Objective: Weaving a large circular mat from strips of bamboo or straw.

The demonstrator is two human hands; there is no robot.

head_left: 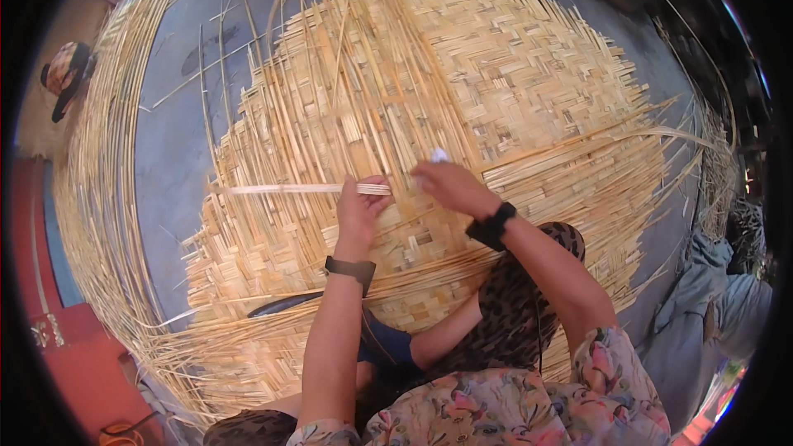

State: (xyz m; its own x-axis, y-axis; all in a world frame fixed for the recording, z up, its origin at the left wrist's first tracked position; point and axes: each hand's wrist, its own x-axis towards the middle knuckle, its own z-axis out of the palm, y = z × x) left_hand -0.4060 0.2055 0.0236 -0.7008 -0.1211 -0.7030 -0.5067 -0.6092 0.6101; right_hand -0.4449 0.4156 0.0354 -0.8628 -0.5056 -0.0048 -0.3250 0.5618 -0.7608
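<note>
A large woven mat (pixel 529 74) of pale split strips, bamboo-like, spreads in front of me and under my legs. My left hand (pixel 360 211) is closed round a few flat pale strips (pixel 289 188), which stick out to the left across the mat. Just to the right, my right hand (pixel 453 187) hovers over the mat with its fingers curled in. By its fingertips shows a small whitish thing (pixel 439 154), too blurred to name. Long loose strips (pixel 388 74) run away from me over the weave between the hands and the far edge.
A long bundle of strips (pixel 111 173) curves along the left. Beside my leg lies a dark, narrow, curved thing (pixel 283 304). A checked cap (pixel 68 70) is at far left, bluish-grey cloth (pixel 694 306) at right, near a heap of shavings (pixel 717 173).
</note>
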